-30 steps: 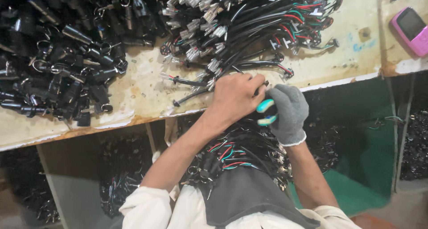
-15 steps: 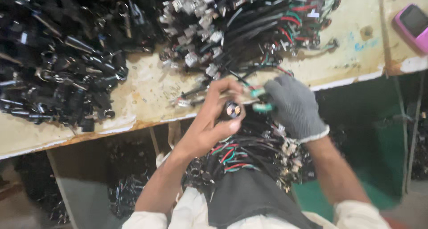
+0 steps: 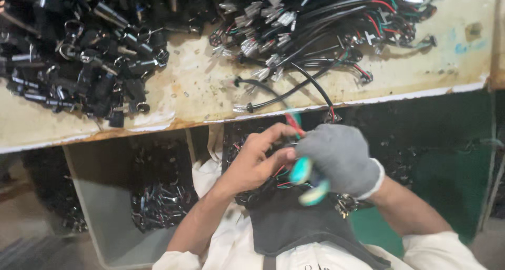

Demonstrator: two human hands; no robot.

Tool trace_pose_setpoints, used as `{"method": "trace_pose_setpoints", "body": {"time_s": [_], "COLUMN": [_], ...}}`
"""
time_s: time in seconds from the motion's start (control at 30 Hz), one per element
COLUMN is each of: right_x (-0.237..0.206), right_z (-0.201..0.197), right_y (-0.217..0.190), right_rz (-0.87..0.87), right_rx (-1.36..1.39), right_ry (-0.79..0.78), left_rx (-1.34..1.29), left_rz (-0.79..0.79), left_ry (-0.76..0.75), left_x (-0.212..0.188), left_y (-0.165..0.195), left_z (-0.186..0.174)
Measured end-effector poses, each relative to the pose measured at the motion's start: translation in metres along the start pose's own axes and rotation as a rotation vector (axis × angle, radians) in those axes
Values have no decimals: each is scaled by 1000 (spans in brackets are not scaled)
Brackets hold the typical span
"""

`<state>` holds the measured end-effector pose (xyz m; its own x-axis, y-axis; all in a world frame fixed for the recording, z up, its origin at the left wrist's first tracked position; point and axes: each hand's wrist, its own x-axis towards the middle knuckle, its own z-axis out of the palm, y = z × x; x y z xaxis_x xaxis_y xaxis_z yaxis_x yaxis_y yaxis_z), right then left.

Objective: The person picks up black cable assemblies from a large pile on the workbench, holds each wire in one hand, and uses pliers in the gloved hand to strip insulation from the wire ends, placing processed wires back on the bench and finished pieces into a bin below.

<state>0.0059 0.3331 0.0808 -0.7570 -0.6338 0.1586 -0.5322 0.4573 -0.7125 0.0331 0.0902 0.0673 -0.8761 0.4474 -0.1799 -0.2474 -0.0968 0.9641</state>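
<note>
The bare left hand curls its fingers around a thin black cable below the workbench edge. The grey-gloved right hand is fisted around blurred teal-handled pliers, both hands touching above the lap.

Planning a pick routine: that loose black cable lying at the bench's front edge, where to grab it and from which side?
Grip the black cable mid-run, from above. That stretch lies flat on bare bench, clear of the wire pile; its ends carry small plugs and one drops over the edge.
</note>
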Motion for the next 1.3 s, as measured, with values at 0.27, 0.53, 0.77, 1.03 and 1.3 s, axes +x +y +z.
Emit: {"method": "trace_pose_setpoints", "body": {"time_s": [0.27, 0.53, 0.77, 1.03, 1.3], "right_x": [11, 21, 42, 50, 63], "right_z": [18, 25, 7, -13, -33], "right_y": [-37, -50, -20, 8, 35], "right_rz": [668, 193, 474, 230, -38], "right_rx": [927, 1271, 82, -607, -616], "right_ry": [458, 737, 449, 69, 255], "left_rx": [293, 215, 1152, 863, 1765], "left_rz": [251, 383, 240, 202, 276], "left_ry": [105, 33, -318, -142, 720], "left_x": [-6, -16, -15, -36, 78], "left_y": [6, -5, 28, 45, 5], "left_z": [8, 9, 4, -69, -166]}}
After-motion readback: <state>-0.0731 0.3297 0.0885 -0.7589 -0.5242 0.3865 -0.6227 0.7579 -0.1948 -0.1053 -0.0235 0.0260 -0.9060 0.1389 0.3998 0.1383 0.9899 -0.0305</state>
